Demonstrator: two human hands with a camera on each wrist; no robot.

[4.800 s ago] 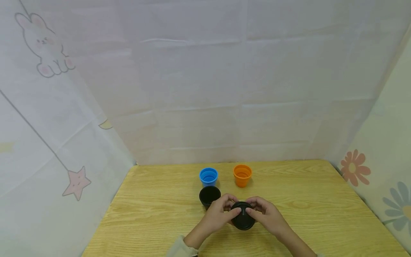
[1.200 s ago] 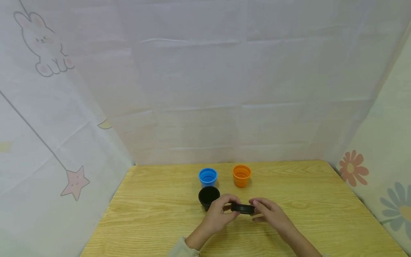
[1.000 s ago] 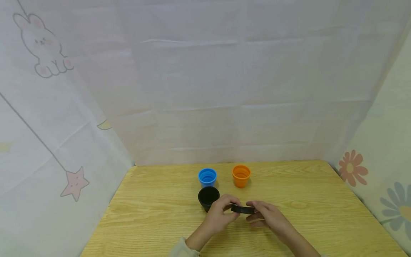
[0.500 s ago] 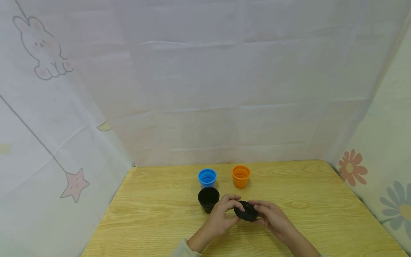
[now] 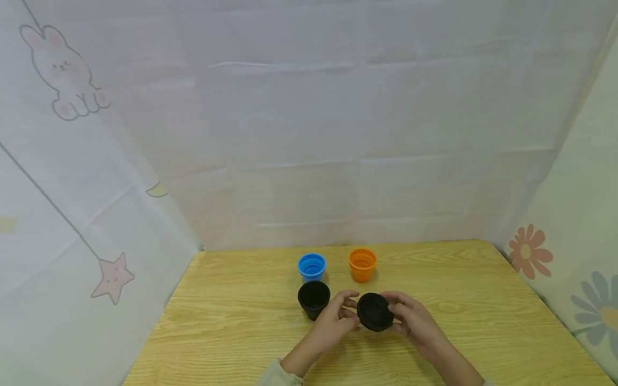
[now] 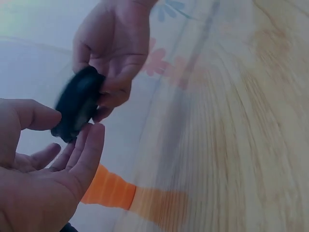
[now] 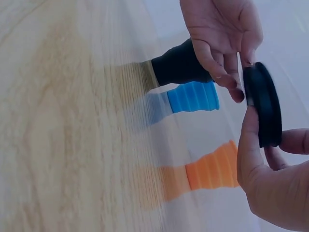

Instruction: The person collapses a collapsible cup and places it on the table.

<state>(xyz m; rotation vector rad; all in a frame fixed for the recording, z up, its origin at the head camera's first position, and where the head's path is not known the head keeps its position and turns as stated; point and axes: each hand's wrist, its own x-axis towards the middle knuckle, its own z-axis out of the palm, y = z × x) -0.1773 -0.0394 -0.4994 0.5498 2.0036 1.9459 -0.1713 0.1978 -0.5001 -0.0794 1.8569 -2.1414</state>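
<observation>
A collapsed black folding cup point(image 5: 375, 311), a thick ribbed disc, is held above the table with its round face tilted toward the head camera. My right hand point(image 5: 416, 324) grips its right side between thumb and fingers, as the right wrist view also shows. At the opposite edge is my left hand point(image 5: 333, 324), its thumb touching the rim. The left fingers are loosely extended; in the right wrist view a small gap separates them from the disc point(image 7: 263, 105). Just left of that hand stands an expanded black cup point(image 5: 314, 298), partly covered by it.
Behind the black cup an expanded blue folding cup point(image 5: 311, 266) stands on the wooden table point(image 5: 222, 316). An orange folding cup point(image 5: 362, 265) stands to its right. A pale printed cloth point(image 5: 299, 134) hangs behind and at both sides.
The disc has turned from face-up to edge-on, then to a tilted face, shifting slightly right. The left fingers have loosened from it while the right hand has taken hold. The standing cups have stayed put.
</observation>
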